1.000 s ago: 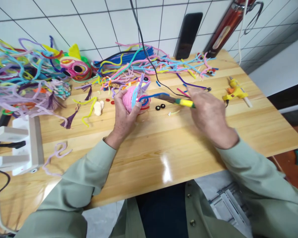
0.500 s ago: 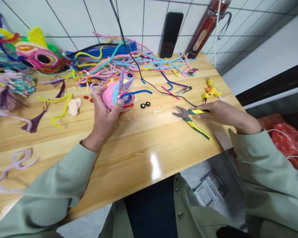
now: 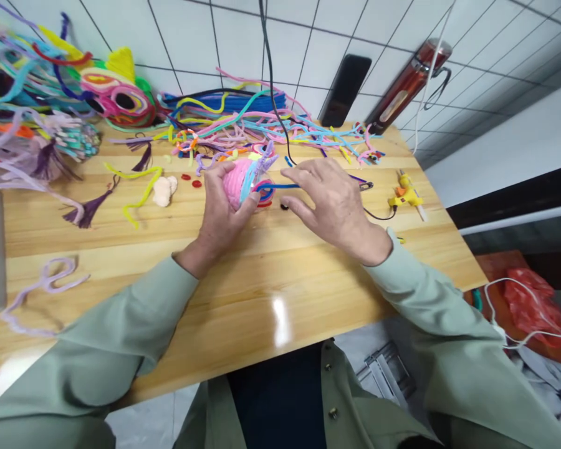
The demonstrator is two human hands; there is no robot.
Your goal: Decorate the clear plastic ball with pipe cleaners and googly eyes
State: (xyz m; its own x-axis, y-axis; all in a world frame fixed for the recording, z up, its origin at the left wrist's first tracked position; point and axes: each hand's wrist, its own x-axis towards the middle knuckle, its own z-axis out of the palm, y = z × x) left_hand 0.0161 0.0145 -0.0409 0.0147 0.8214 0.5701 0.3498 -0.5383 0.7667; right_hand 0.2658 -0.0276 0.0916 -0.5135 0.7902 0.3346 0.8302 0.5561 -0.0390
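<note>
My left hand [image 3: 224, 215] is closed around a round pink pipe-cleaner figure [image 3: 237, 182] with light-blue bands and lilac upright pieces. A blue pipe cleaner [image 3: 280, 186] curls on its front and sticks out to the right. Around the free end of that strand is my right hand [image 3: 339, 202], thumb and fingers apart; whether a fingertip touches it I cannot tell. Beneath the right thumb shows a small black round piece [image 3: 284, 204]. Only a yellow handle tip of the pliers [image 3: 401, 240] shows beside my right wrist.
Bundled pipe cleaners [image 3: 224, 103] and a colourful fish-like mask [image 3: 121, 100] line the tiled wall. A phone [image 3: 346, 90] and a red flask [image 3: 409, 87] lean there. At right lies a yellow glue gun [image 3: 406, 193]; its black cable crosses the table. Purple tassels [image 3: 91, 209] lie left.
My right hand has left the pliers and moved left to the blue pipe cleaner's free end. The left hand still holds the pink figure. The view has shifted slightly.
</note>
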